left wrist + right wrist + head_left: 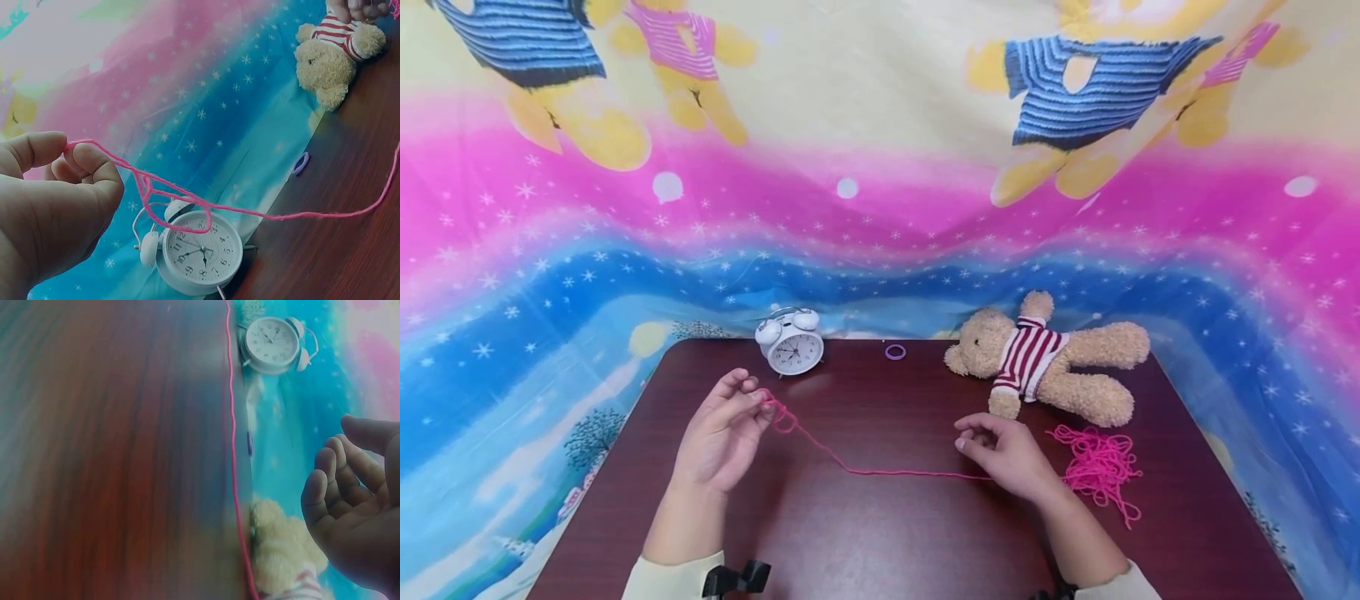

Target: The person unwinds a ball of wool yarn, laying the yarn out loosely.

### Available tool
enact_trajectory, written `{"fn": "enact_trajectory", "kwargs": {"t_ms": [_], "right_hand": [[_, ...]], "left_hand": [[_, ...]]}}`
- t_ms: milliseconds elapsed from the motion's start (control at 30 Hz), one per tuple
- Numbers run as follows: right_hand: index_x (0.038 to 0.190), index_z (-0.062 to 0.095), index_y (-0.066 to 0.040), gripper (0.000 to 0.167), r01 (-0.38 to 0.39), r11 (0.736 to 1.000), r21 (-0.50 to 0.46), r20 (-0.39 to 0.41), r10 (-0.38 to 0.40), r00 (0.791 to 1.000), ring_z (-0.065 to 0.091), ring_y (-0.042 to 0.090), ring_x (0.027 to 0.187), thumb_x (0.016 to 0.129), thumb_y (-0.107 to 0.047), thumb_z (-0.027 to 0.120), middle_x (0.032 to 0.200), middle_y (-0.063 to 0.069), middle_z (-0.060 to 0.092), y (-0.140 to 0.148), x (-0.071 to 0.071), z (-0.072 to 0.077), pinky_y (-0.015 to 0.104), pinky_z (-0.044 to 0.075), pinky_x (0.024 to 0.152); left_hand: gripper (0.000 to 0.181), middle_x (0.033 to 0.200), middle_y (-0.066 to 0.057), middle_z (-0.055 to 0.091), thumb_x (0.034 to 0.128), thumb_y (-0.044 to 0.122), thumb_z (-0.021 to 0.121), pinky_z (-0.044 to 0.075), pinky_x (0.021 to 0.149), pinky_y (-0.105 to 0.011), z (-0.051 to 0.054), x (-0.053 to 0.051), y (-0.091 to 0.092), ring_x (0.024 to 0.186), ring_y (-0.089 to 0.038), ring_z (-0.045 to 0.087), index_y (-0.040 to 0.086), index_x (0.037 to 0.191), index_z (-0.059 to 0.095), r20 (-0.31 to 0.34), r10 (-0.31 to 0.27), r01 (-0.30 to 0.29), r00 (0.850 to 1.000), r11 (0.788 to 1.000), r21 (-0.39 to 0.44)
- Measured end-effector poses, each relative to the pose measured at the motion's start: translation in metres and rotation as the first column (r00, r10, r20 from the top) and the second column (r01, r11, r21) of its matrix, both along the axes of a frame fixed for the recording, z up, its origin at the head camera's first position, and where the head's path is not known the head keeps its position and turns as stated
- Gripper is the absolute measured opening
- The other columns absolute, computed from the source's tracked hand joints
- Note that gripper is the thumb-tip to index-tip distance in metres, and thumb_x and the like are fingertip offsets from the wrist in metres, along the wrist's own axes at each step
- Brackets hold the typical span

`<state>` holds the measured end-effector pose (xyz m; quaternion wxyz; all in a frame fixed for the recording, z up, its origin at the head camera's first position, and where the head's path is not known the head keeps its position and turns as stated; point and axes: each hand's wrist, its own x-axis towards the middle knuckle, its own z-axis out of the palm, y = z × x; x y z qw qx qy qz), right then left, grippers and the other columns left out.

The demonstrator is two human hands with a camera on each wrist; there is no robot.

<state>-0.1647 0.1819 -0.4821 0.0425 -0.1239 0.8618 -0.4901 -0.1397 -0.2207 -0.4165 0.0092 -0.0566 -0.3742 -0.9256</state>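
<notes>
Between thumb and fingers my left hand [724, 432] pinches the end of a pink yarn strand [910, 473], raised above the table. Small loops of the yarn [178, 200] dangle just beyond the left fingertips in the left wrist view. From there the strand drops to the tabletop and runs right, passing beneath my right hand [1003, 454]. That hand hovers with loosely bent fingers and holds nothing; its palm is bare in the right wrist view [356, 506]. A tangled pile of pink yarn [1101, 467] lies to the right of the right wrist.
A white twin-bell alarm clock [795, 343] stands at the table's back left. Near the back edge lies a purple ring [895, 352]. A teddy bear [1037, 358] in a striped shirt lies at the back right. Printed cloth [880, 225] surrounds the dark wooden table [865, 542].
</notes>
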Motion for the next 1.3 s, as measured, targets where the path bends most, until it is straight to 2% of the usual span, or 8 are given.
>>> {"fn": "enact_trajectory", "kwargs": {"t_ms": [367, 633, 933, 1167, 1300], "right_hand": [[0.113, 0.075, -0.007, 0.023, -0.081, 0.996, -0.027, 0.01, 0.082, 0.997, 0.064, 0.014, 0.077, 0.093, -0.017, 0.078, 0.088, -0.004, 0.069, -0.035, -0.009, -0.001, 0.026, 0.053, 0.065], [0.112, 0.076, -0.008, 0.024, -0.126, 0.991, -0.053, 0.001, 0.126, 0.992, 0.065, 0.011, 0.076, 0.092, -0.019, 0.078, 0.088, -0.006, 0.069, -0.071, -0.015, 0.001, 0.025, 0.053, 0.068], [0.112, 0.076, -0.009, 0.025, -0.201, 0.976, -0.079, -0.045, 0.198, 0.979, 0.067, 0.008, 0.078, 0.091, -0.021, 0.08, 0.09, -0.006, 0.071, -0.113, -0.019, 0.0, 0.025, 0.055, 0.069], [0.113, 0.077, -0.015, 0.027, -0.219, 0.974, -0.053, -0.101, 0.213, 0.972, 0.066, 0.008, 0.081, 0.088, -0.022, 0.083, 0.101, 0.005, 0.071, -0.134, -0.016, 0.003, 0.026, 0.056, 0.074], [0.111, 0.078, -0.016, 0.023, -0.226, 0.971, -0.074, -0.102, 0.218, 0.971, 0.068, 0.007, 0.081, 0.089, -0.021, 0.082, 0.103, 0.003, 0.071, -0.143, -0.013, 0.003, 0.025, 0.057, 0.074]], "left_hand": [[0.041, 0.096, 0.0, 0.06, 0.0995, -0.019, 0.035, 0.052, 0.082, -0.027, 0.009, -0.007, 0.02, 0.088, -0.017, 0.065, 0.012, 0.11, 0.061, -0.033, -0.059, 0.061, 0.998, 0.997, 0.05], [0.042, 0.098, 0.001, 0.059, 0.099, -0.019, 0.035, 0.051, 0.084, -0.027, 0.012, -0.008, 0.034, 0.089, -0.017, 0.062, 0.013, 0.11, 0.06, -0.044, -0.097, 0.098, 0.994, 0.995, 0.025], [0.039, 0.099, 0.003, 0.06, 0.0991, -0.017, 0.039, 0.051, 0.084, -0.026, 0.012, -0.009, 0.045, 0.088, -0.015, 0.062, 0.014, 0.111, 0.059, -0.046, -0.116, 0.116, 0.992, 0.993, -0.001], [0.037, 0.098, 0.002, 0.058, 0.1001, -0.016, 0.04, 0.051, 0.085, -0.026, 0.012, -0.007, 0.048, 0.09, -0.015, 0.062, 0.014, 0.111, 0.059, -0.033, -0.108, 0.108, 0.994, 0.994, -0.009], [0.038, 0.098, 0.002, 0.059, 0.1004, -0.016, 0.04, 0.051, 0.086, -0.026, 0.011, -0.003, 0.047, 0.09, -0.015, 0.062, 0.015, 0.111, 0.059, -0.03, -0.109, 0.109, 0.994, 0.994, -0.005]]}}
